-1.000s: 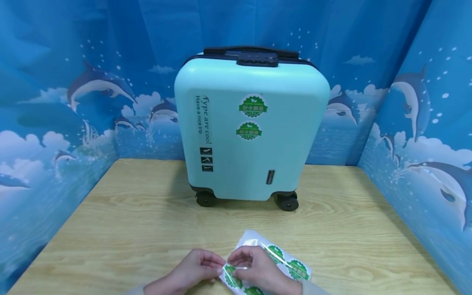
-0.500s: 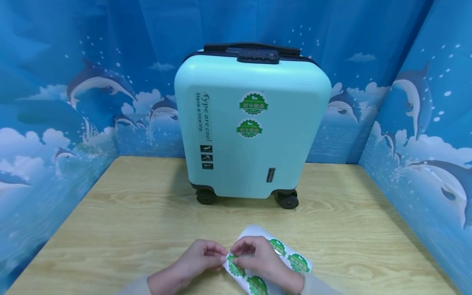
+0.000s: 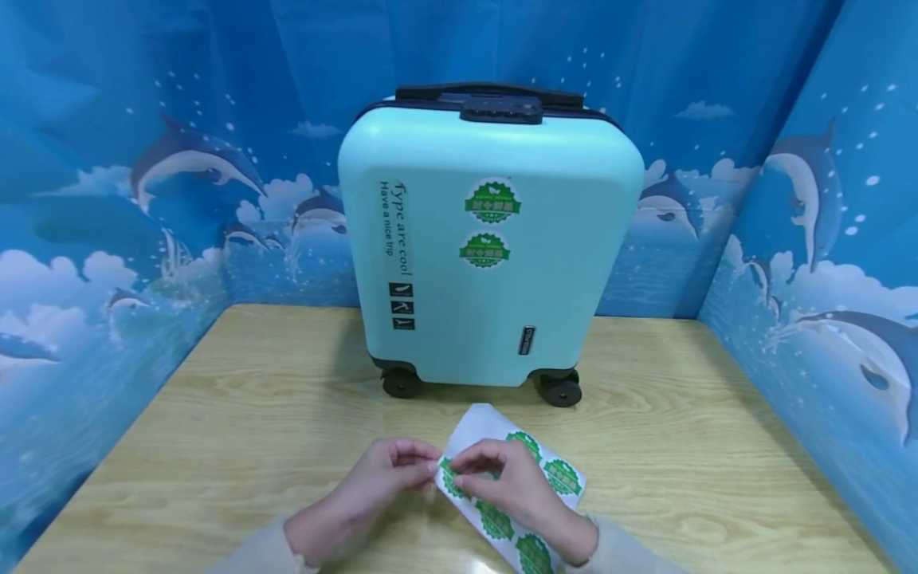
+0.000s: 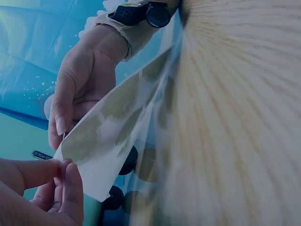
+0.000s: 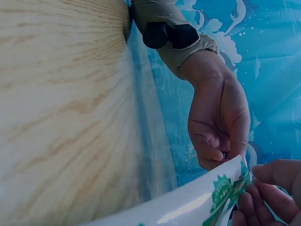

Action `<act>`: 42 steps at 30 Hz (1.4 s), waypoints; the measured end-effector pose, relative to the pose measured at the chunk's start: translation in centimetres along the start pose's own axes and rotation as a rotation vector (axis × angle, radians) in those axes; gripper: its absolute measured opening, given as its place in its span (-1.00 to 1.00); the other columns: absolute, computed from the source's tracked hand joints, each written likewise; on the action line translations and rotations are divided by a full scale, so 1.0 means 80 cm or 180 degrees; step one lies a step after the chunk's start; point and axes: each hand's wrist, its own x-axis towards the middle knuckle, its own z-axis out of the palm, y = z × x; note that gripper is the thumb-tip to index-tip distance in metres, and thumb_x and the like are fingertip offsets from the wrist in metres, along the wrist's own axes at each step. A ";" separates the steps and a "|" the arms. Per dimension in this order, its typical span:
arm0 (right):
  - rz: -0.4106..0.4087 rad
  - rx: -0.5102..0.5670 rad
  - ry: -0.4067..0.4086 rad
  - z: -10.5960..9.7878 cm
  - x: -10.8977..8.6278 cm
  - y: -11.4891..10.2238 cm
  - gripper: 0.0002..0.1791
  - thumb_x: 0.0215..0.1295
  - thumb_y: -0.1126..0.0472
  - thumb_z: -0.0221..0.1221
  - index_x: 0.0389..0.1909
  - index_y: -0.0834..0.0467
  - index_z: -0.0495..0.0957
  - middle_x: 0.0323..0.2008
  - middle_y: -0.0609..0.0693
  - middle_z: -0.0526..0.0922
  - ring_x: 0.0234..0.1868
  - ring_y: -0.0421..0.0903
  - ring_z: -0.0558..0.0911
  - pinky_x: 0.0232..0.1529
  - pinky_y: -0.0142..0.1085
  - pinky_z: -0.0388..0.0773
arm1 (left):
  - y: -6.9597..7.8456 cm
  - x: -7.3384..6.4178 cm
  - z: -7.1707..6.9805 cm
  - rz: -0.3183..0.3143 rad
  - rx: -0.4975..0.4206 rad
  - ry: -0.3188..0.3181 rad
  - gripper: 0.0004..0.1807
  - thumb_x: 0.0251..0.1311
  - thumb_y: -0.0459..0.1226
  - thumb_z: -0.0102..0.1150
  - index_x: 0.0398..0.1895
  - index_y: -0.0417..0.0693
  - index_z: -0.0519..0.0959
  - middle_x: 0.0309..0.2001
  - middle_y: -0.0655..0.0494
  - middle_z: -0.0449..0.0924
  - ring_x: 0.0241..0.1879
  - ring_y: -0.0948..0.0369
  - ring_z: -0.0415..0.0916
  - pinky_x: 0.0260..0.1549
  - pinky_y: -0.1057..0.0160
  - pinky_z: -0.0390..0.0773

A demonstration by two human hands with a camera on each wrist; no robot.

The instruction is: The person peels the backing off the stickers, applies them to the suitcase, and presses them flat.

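One white, glossy sheet of round, scalloped green stickers slants across the near middle of the work area; the left hand pinches its left corner between thumb and fingers; the right hand pinches with thumb and forefinger at the sticker by that corner, though whether its edge has lifted I cannot tell; the head view shows the sheet's face from above, while the left wrist view alone gives its underside, stickers showing through as dull patches, that corner raised off the pale, wood-grained table; the right wrist view shows the glossy face at a slant and a dark device on the left wrist; the left wrist view has its twin, a dark device on the right wrist; just beyond the sheet's far corner, with a strip of wood between, stands a mint-green, hard-shell suitcase on black wheels, two green stickers on its front; wood stretches to either side of the hands, as far as the blue, dolphin-printed backdrop at the side and far edges.
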 end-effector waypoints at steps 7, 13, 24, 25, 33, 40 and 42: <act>-0.0035 -0.0006 0.0126 0.000 0.001 -0.003 -0.81 0.12 0.24 0.31 -0.23 0.20 0.66 -0.25 0.03 0.70 -0.24 -0.23 0.64 -0.10 -0.41 0.56 | 0.010 -0.001 0.003 -0.0018 -0.0116 0.0024 -0.67 0.08 -0.39 0.25 -0.10 -0.43 0.52 -0.25 -0.04 0.67 -0.32 0.24 0.60 -0.20 0.27 0.63; -0.0004 0.0074 0.0191 0.002 0.000 -0.002 -0.81 0.11 0.22 0.33 -0.25 0.19 0.66 -0.28 0.02 0.71 -0.28 -0.23 0.65 -0.15 -0.42 0.58 | 0.013 -0.002 0.003 -0.0081 -0.0203 -0.0053 -0.67 0.06 -0.38 0.27 -0.10 -0.40 0.54 -0.25 -0.03 0.68 -0.32 0.23 0.60 -0.22 0.26 0.62; 0.0072 0.0152 0.0283 0.004 0.000 -0.004 -0.84 0.11 0.19 0.34 -0.30 0.16 0.69 -0.33 -0.02 0.72 -0.30 -0.24 0.64 -0.21 -0.43 0.58 | 0.012 0.001 0.005 -0.0139 -0.0311 -0.0014 -0.67 0.06 -0.37 0.28 -0.10 -0.36 0.54 -0.28 0.02 0.68 -0.33 0.25 0.61 -0.23 0.28 0.62; 0.0062 0.0154 0.0290 0.004 0.000 -0.004 -0.84 0.11 0.19 0.33 -0.30 0.16 0.70 -0.33 -0.02 0.73 -0.30 -0.24 0.64 -0.21 -0.43 0.58 | 0.012 0.001 0.005 -0.0143 -0.0318 0.0001 -0.67 0.06 -0.37 0.29 -0.10 -0.35 0.54 -0.29 0.02 0.68 -0.33 0.25 0.61 -0.23 0.28 0.62; -0.0006 0.0103 0.0300 0.003 0.000 -0.007 -0.85 0.12 0.17 0.32 -0.33 0.17 0.71 -0.34 -0.01 0.73 -0.31 -0.26 0.65 -0.23 -0.43 0.59 | 0.009 0.004 0.008 -0.0131 -0.0362 0.0067 -0.70 0.03 -0.40 0.29 -0.14 -0.36 0.54 -0.33 0.03 0.68 -0.36 0.25 0.61 -0.25 0.27 0.63; 0.0057 0.0100 0.0308 0.003 0.001 -0.006 -0.85 0.10 0.19 0.34 -0.34 0.17 0.71 -0.36 0.00 0.73 -0.36 -0.28 0.64 -0.28 -0.45 0.59 | 0.006 0.005 0.008 -0.0113 -0.0405 0.0018 -0.69 0.03 -0.42 0.29 -0.13 -0.37 0.53 -0.32 0.03 0.68 -0.35 0.25 0.62 -0.25 0.27 0.64; 0.0041 0.0114 0.0311 0.002 0.002 -0.005 -0.85 0.09 0.20 0.34 -0.33 0.17 0.70 -0.35 0.00 0.73 -0.35 -0.27 0.65 -0.28 -0.45 0.59 | 0.007 0.005 0.007 -0.0131 -0.0414 -0.0024 -0.62 0.03 -0.43 0.28 -0.05 -0.39 0.50 -0.26 0.00 0.68 -0.32 0.25 0.62 -0.23 0.26 0.63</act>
